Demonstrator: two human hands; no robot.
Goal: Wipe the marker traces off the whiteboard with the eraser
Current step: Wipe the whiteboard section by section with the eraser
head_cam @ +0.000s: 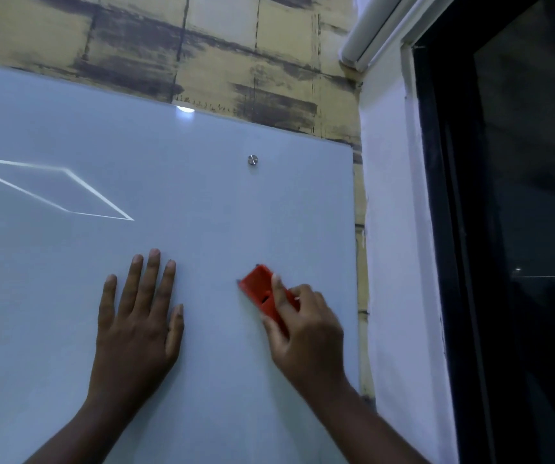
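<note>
Two bare forearms, left hand [137, 316] and right hand [306, 326], no sleeves showing.

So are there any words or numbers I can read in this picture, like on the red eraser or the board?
No readable words or numbers anywhere.
Red eraser: no label shows; the right hand covers much of it.
Whiteboard: only reflected light lines, no writing.
Wall above: dark smudges, not letters.

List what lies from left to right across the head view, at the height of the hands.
Whiteboard → left hand, flat on the board → red eraser → right hand gripping it → patterned wall strip → white wall → dark window.
</note>
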